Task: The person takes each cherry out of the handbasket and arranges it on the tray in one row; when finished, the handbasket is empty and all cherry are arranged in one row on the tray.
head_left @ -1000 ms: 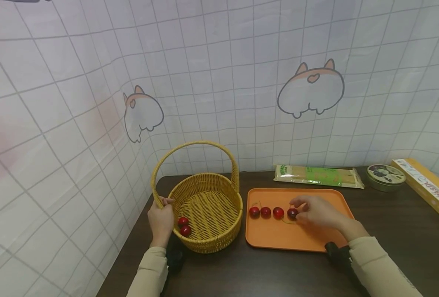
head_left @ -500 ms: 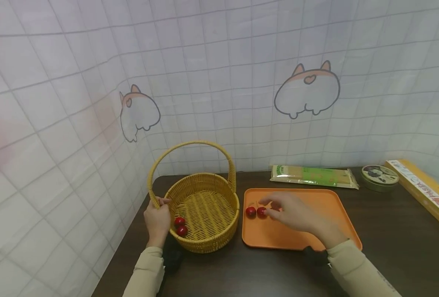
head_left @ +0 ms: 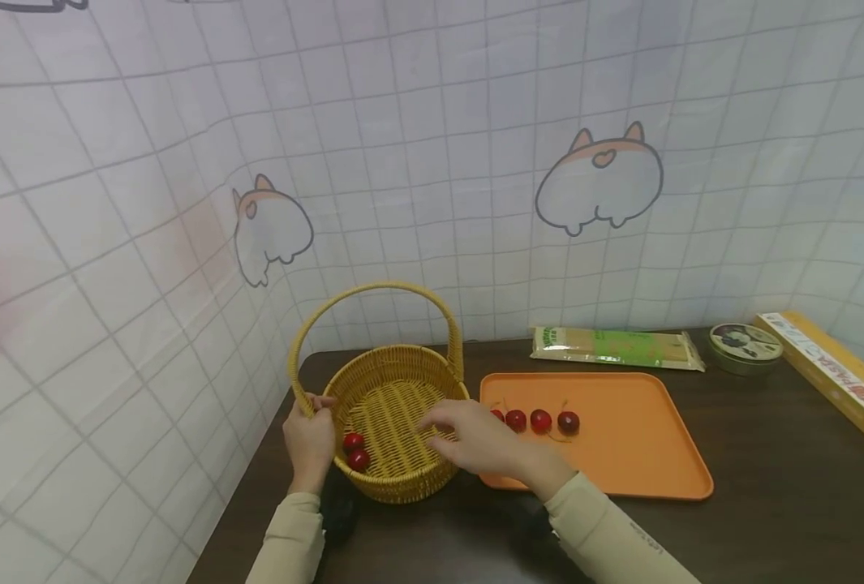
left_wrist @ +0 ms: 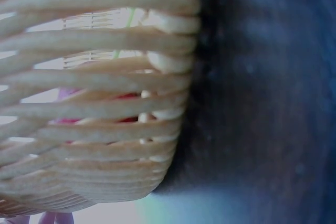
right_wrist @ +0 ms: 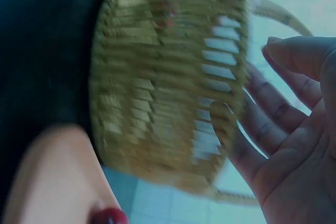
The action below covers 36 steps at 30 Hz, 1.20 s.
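My left hand (head_left: 311,442) grips the left foot of the handle (head_left: 380,286) on a round yellow wicker basket (head_left: 402,489). Two red cherries (head_left: 358,460) lie at the left inside the basket. Over its right rim hangs my right hand (head_left: 479,438), fingers loosely bent, thumb and fingertips apart with nothing between them. In the right wrist view, the fingers (right_wrist: 273,111) stand beside the basket's woven wall (right_wrist: 168,77). On the orange tray (head_left: 629,450) is a row of several cherries (head_left: 541,421) with stems, the leftmost partly hidden behind my right hand.
Behind the tray lies a clear-and-green packet (head_left: 617,347) of what looks like noodles. A round tin (head_left: 745,347) and a long yellow pasta box (head_left: 833,381) sit at the right. A white grid-patterned cloth (head_left: 432,203) hangs at the back and left.
My right hand has moved left from the rightmost cherry on the tray, across the row, to over the basket's right rim. The cherries and the left hand's grip stay as they were.
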Motion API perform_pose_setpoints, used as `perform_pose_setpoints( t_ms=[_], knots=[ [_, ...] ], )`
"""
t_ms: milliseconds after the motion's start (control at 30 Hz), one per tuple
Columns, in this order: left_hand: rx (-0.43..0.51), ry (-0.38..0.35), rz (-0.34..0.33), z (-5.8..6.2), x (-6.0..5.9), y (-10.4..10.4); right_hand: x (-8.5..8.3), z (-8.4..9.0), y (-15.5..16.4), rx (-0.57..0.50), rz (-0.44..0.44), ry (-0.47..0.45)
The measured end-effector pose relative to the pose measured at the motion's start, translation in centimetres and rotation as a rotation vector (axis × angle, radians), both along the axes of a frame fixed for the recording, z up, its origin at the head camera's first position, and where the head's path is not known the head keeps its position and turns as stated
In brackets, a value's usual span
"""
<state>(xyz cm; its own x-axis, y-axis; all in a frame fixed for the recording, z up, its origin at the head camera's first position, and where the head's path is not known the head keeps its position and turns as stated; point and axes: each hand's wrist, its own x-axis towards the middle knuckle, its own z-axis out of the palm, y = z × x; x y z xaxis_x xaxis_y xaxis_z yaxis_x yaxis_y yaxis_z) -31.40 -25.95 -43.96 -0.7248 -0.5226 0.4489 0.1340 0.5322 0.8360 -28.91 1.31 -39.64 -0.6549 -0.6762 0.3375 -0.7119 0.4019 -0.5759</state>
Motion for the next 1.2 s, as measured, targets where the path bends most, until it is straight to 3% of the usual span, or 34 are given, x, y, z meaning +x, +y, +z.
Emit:
perform_pose_setpoints(
  t_ms=[300,567,833,1200],
  knots=[
    [-0.016,0.0,0.001,-0.1,-0.1,0.1,-0.9,-1.0,-3.7,0.068,0.039,0.019],
    [-0.012,0.008,-0.004,0.0,-0.2,0.1,-2.1,-0.3,-6.8,0.088,0.094,-0.097],
    [-0.031,0.003,0.008,0.0,-0.2,-0.1,-2.7,-1.1,-9.4,0.105,0.129,-0.178],
    [-0.011,-0.005,-0.005,0.1,0.0,-0.2,-3.1,-2.4,-11.0,0.25,0.136,-0.089]
  ],
)
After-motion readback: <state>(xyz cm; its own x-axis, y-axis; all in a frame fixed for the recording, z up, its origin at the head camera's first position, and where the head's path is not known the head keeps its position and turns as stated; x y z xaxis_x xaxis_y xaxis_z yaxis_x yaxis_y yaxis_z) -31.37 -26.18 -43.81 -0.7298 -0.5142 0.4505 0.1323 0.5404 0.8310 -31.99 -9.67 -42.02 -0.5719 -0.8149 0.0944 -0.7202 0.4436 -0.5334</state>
